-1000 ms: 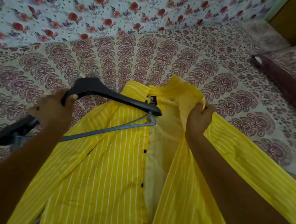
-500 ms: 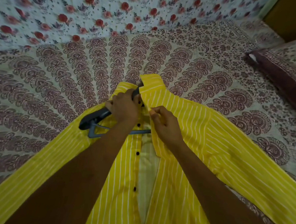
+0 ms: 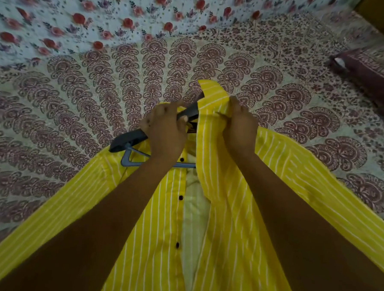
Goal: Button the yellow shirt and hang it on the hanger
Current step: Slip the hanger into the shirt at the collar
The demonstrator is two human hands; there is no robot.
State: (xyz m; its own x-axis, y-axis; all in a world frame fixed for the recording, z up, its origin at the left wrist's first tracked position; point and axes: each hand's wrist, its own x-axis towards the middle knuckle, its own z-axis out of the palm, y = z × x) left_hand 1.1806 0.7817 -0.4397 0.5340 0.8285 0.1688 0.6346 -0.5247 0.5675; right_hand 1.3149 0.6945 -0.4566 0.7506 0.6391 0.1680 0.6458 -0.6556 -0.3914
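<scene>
- Left hand (image 3: 165, 130) – forearm reaches in from lower left, fingers (image 3: 183, 118) curled round the dark top bar of the hanger (image 3: 129, 138), near its neck.
- Right hand (image 3: 241, 128) – forearm from lower right, fingers closed in a pinch on the collar-side edge of the yellow shirt (image 3: 227, 214), lifting that panel over the hanger.
- Shirt lies front-up on the bed, collar away from the person, placket open; black buttons (image 3: 180, 197) are undone.
- Hanger's left end sticks out past the shirt's shoulder; the other end is hidden under fabric.
- Dark neck label (image 3: 192, 129): writing unreadable.
- Bed: maroon paisley bedspread (image 3: 99, 109), floral sheet (image 3: 104, 11) beyond it, pillow (image 3: 373, 68) at far right.
</scene>
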